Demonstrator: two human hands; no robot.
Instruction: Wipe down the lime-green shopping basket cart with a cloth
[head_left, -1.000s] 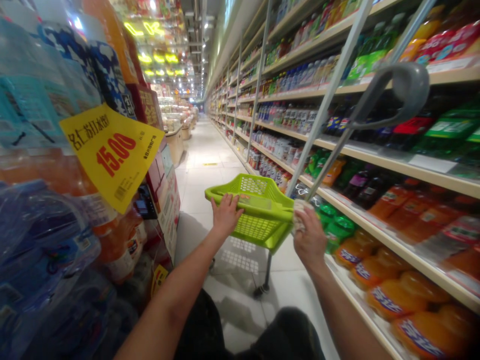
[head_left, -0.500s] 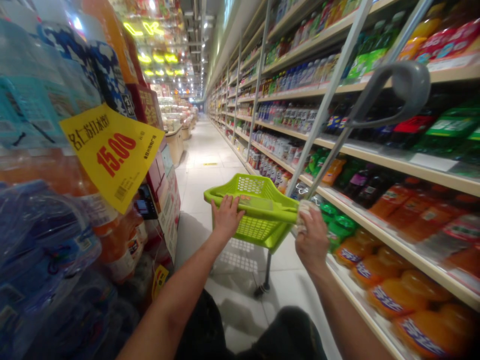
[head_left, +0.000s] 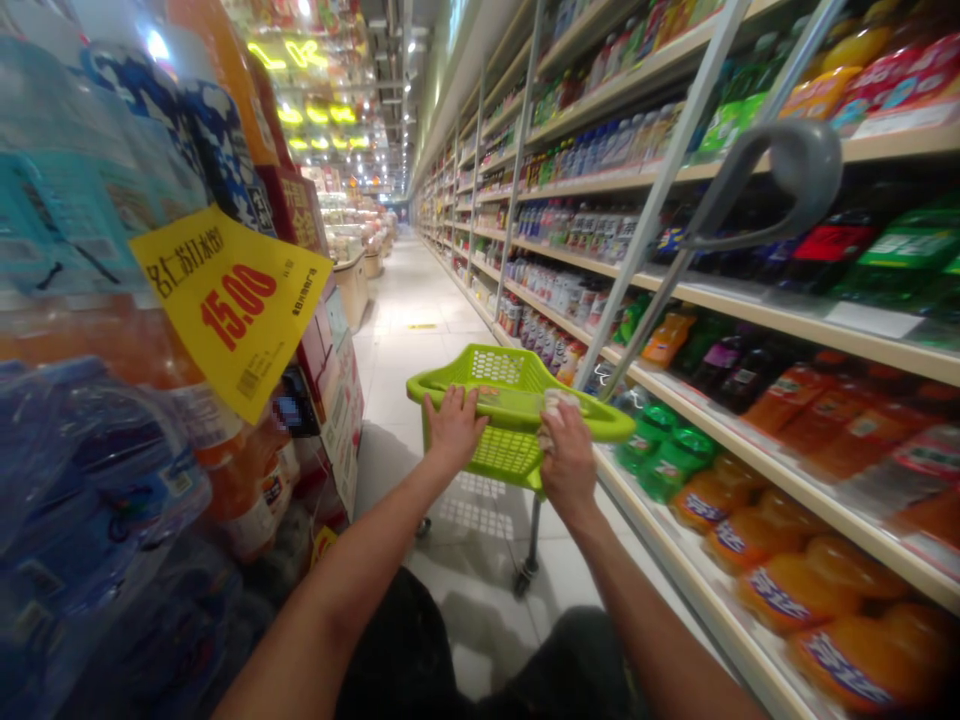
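Note:
A lime-green shopping cart [head_left: 504,462] with a perforated basket stands in front of me, its handle bar crossing the near side. My left hand [head_left: 454,432] grips the bar left of its middle, fingers over the top. A crumpled pale cloth [head_left: 553,412] is pressed to the bar right of the middle by my right hand [head_left: 570,462], which is closed around it. The bar's right end extends past that hand, bare. Part of the cloth is hidden under the fingers.
On the right run long shelves [head_left: 795,470] of drink bottles, with a metal pole and grey loop handle [head_left: 806,180] in front. Stacked bottle packs [head_left: 97,450] and a yellow price sign [head_left: 232,310] crowd the left. A tiled aisle [head_left: 420,290] stretches ahead.
My right hand has slid the cloth leftward along the bar, from its right end toward the middle. My left hand keeps its place on the bar.

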